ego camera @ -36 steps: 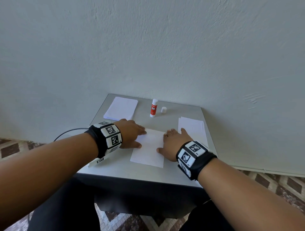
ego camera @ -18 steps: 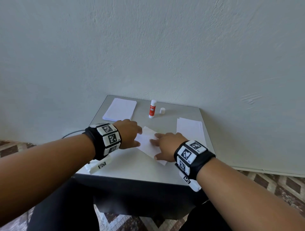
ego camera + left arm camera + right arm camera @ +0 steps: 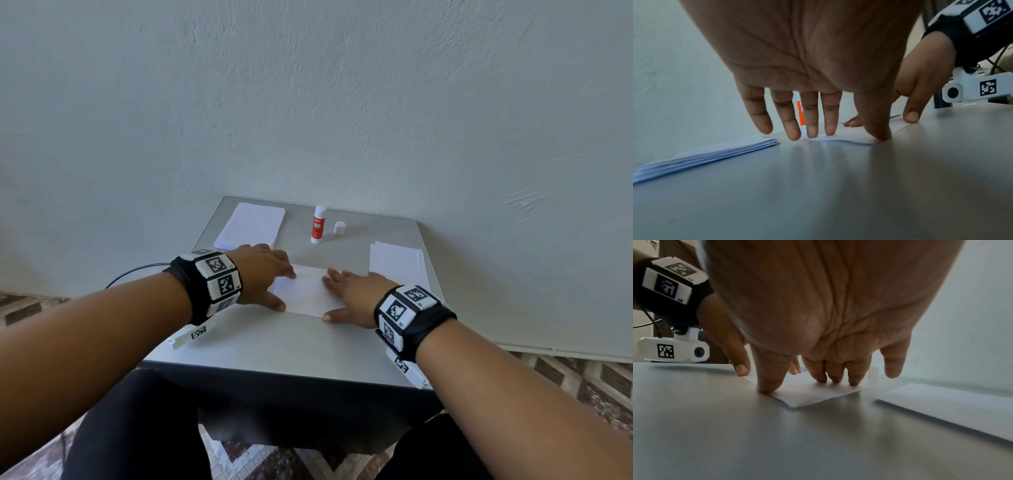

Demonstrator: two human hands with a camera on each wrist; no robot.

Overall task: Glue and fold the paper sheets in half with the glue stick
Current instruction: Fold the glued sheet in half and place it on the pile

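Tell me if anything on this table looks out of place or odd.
Only one small thing: the glue stick stands uncapped, its cap beside it on the table. Both hands, left hand and right hand, press the folded sheet flat.

Sheet (image 3: 306, 291) now folded, flattened

Both hands press flat on a folded paper sheet (image 3: 308, 291) on the grey table (image 3: 274, 346): left hand (image 3: 263, 274) on its left end, right hand (image 3: 356, 294) on its right. Beyond stands an upright glue stick (image 3: 318, 224), its cap (image 3: 339, 228) just right, with 2 paper stacks, far left (image 3: 250, 225) and right (image 3: 395, 262).
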